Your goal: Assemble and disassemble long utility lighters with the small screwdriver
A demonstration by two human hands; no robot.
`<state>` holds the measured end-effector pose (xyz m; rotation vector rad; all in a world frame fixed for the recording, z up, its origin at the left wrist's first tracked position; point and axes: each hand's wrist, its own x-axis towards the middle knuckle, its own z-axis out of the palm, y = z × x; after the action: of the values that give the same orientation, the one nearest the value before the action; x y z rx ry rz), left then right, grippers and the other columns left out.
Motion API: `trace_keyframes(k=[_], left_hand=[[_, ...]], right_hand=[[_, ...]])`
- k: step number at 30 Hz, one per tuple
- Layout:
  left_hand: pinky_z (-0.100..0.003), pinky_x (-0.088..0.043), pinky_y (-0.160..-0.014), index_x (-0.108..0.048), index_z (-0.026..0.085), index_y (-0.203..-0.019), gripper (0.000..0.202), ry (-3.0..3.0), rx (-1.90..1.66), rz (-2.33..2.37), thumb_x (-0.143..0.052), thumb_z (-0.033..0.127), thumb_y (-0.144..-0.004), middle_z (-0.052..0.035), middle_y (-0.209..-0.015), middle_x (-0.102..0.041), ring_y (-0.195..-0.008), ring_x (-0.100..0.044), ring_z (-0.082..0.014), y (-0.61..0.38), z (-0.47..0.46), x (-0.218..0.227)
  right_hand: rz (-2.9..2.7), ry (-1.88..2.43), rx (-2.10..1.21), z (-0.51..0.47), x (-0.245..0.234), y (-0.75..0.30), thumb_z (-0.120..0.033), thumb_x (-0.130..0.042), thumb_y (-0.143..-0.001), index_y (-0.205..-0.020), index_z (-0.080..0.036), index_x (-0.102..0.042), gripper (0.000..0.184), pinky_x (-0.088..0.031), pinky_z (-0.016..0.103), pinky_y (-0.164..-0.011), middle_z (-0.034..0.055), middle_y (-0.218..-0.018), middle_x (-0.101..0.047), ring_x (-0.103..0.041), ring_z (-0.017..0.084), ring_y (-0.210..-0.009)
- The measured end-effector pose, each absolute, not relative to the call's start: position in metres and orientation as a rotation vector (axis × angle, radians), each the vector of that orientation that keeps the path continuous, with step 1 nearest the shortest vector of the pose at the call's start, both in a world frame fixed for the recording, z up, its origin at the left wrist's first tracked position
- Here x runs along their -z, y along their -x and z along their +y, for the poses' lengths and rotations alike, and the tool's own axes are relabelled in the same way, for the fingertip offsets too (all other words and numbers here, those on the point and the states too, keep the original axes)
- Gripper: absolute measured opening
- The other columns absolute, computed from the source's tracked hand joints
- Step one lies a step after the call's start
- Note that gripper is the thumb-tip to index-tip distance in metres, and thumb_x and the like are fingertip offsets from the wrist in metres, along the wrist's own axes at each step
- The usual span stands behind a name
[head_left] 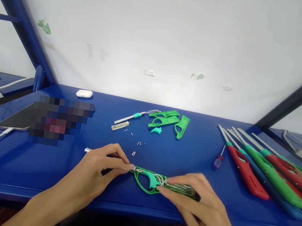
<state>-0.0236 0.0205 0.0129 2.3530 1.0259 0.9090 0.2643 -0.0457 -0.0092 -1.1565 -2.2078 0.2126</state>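
A green lighter half-shell (pixel 149 192) lies opened between my hands near the table's front edge. It shows a teal trigger (pixel 152 181), thin white wires and a fuel tank (pixel 180 188). My left hand (pixel 96 171) pinches the front end, where the metal tube (pixel 87 150) meets the shell; the tube's tip sticks out beyond my knuckles. My right hand (pixel 201 200) grips the rear end around the tank, thumb and fingers on either side. Ahead lie a loose small clip (pixel 133 153) and several tiny screws (pixel 139 143).
On the blue table (pixel 97 192), green shell parts (pixel 182 126), another teal trigger (pixel 156 130), a wired metal tube (pixel 127 118) and a tank (pixel 120 125) lie behind. Right: a screwdriver (pixel 218 161) and several long lighters (pixel 245 169). Left: a phone (pixel 17 115), a white case (pixel 84 93).
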Motion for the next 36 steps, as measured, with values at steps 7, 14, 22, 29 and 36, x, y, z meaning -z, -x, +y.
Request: trace_keyframes(k=[7, 14, 22, 29, 36], left_hand=[[-0.024, -0.054, -0.088, -0.073, 0.034, -0.118, 0.032, -2.443, -0.803, 1.054, -0.047, 0.019, -0.110, 0.0007, -0.121, -0.066, -0.103, -0.069, -0.0139, 0.032, 0.014, -0.005], [-0.023, -0.052, -0.096, -0.071, 0.035, -0.122, 0.033, -2.462, -0.775, 1.090, -0.047, 0.016, -0.110, 0.0041, -0.124, -0.069, -0.107, -0.069, -0.0127, 0.031, 0.016, -0.008], [-0.021, -0.056, -0.085, -0.080, 0.034, -0.108, 0.029, -2.386, -0.945, 1.049, -0.060, 0.013, -0.104, 0.0063, -0.110, -0.076, -0.096, -0.073, -0.0120, 0.026, 0.023, -0.009], [-0.025, -0.056, -0.079, -0.084, 0.037, -0.102, 0.036, -2.382, -0.972, 1.059, -0.063, 0.009, -0.097, 0.0050, -0.104, -0.078, -0.091, -0.073, -0.0150, 0.022, 0.021, -0.017], [-0.027, -0.056, -0.081, -0.086, 0.037, -0.088, 0.030, -2.168, -0.830, 1.174, -0.065, 0.017, -0.097, 0.0043, -0.100, -0.076, -0.093, -0.073, -0.0167, 0.020, 0.025, -0.020]], right_hand=[[-2.211, 1.147, -0.251, -0.045, 0.008, -0.263, -0.013, -0.055, -0.107, -0.146, -0.046, -0.059, 0.052, -0.055, 0.030, -0.088, -0.0016, -0.125, -0.067, -0.058, 0.018, -0.113], [-2.204, 1.137, -0.276, -0.046, 0.009, -0.265, -0.013, -0.054, -0.108, -0.146, -0.048, -0.058, 0.052, -0.056, 0.029, -0.089, -0.0028, -0.125, -0.067, -0.056, 0.018, -0.113], [-2.212, 1.161, -0.241, -0.045, 0.010, -0.266, -0.016, -0.055, -0.108, -0.145, -0.047, -0.061, 0.049, -0.057, 0.031, -0.086, -0.0018, -0.124, -0.070, -0.059, 0.019, -0.110], [-2.243, 1.219, -0.138, -0.042, 0.010, -0.269, -0.021, -0.058, -0.107, -0.143, -0.049, -0.062, 0.046, -0.055, 0.037, -0.083, -0.0031, -0.121, -0.073, -0.062, 0.021, -0.104], [-2.238, 1.211, -0.093, -0.042, 0.014, -0.268, -0.022, -0.056, -0.108, -0.141, -0.048, -0.065, 0.043, -0.048, 0.048, -0.107, -0.0023, -0.122, -0.073, -0.063, 0.023, -0.110]])
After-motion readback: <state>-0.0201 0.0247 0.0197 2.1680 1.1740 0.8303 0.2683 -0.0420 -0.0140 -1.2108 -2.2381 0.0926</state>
